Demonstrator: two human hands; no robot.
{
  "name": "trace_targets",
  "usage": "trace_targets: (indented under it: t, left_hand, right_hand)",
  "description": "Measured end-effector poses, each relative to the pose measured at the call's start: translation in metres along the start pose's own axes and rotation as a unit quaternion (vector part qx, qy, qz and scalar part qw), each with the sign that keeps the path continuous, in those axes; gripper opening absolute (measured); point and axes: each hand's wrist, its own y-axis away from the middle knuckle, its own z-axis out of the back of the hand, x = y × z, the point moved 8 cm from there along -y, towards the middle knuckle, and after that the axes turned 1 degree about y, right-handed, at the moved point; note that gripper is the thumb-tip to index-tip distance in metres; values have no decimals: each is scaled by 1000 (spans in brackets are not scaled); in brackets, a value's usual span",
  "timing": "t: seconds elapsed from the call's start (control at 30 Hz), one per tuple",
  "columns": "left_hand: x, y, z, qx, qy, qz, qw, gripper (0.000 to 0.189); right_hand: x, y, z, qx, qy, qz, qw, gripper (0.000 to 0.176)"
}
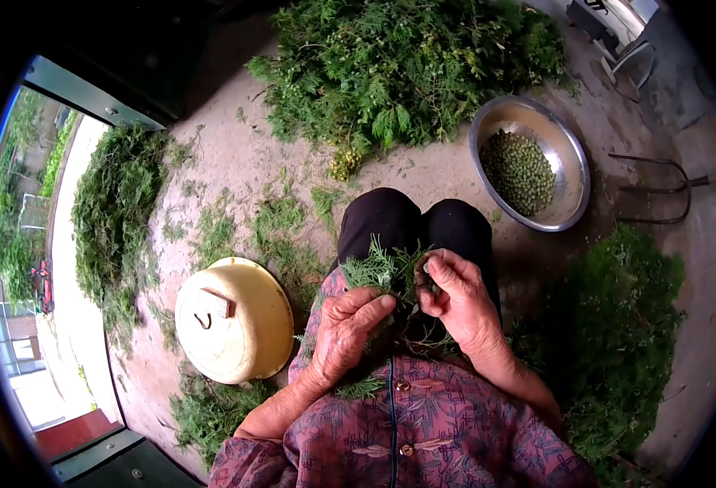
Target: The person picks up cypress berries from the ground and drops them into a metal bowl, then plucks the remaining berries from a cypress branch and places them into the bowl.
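The left hand [346, 325] is holding a feathery green sprig [378, 268] over the lap, just above the black trousers [415, 224], its fingers [370, 302] closing together around the stems. The right hand [459, 301] is pinching the sprig's upper end, fingers clamped on it. A round shiny steel bowl [573, 154] holding small green seeds [520, 171] is sitting on the concrete floor [228, 154] ahead to the right. A pale yellow upturned basin [248, 325] is lying to the left, and a large heap of green branches [406, 65] is lying ahead.
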Motion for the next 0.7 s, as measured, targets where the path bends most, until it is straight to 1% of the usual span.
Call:
trace_targets:
  t: [0.1, 0.2, 0.23, 0.27, 0.3, 0.33, 0.37, 0.43, 0.47, 0.53, 0.57, 0.6, 0.63, 0.67, 0.7]
  left_hand:
    - [-2, -1, -1, -8, -20, -21, 1000, 11]
    - [-11, 0, -9, 4, -67, -30, 997, 11]
    - [-14, 1, -10, 14, -87, -31, 996, 12]
    - [-16, 2, -12, 25, -107, -33, 993, 13]
    - [-17, 2, -13, 24, -110, -44, 993, 13]
    - [-18, 2, -14, 22, -113, -54, 992, 14]
    - [-18, 2, -14, 21, -116, -65, 991, 14]
    - [-17, 2, -13, 29, -142, -83, 986, 14]
    - [-16, 2, -14, 33, -155, -93, 983, 14]
    - [-4, 0, -13, 34, -11, -10, 999, 14]
    - [1, -1, -13, 34, 62, 32, 997, 13]
    - [2, -5, -11, 36, 32, 12, 999, 11]
    - [4, -4, -10, 28, 51, 32, 998, 11]
    - [5, -3, -10, 21, 70, 51, 996, 11]
    - [7, -3, -9, 13, 89, 69, 994, 11]
  right_hand:
    - [19, 6, -6, -28, -49, 37, 998, 13]
    - [28, 11, -12, 66, 56, 68, 994, 11]
    - [32, 14, -15, 42, 172, 80, 981, 19]
    - [43, 15, -24, 50, 306, 164, 936, 23]
    - [50, 17, -36, 57, 432, 244, 866, 27]
    - [54, 19, -46, 64, 468, 315, 823, 29]
    - [50, 18, -48, 71, 469, 297, 828, 30]
    - [42, 14, -48, 84, 488, 286, 820, 24]
    - [41, 14, -45, 58, 485, 305, 818, 21]
    - [42, 17, -42, 5, 478, 342, 809, 15]
    - [42, 17, -40, -11, 467, 339, 817, 14]
    - [42, 18, -38, -26, 455, 336, 824, 13]
    - [42, 18, -36, -41, 443, 333, 832, 12]
    - [38, 12, -23, -78, 401, 269, 872, 8]
    - [36, 5, -5, -98, 254, 185, 944, 7]
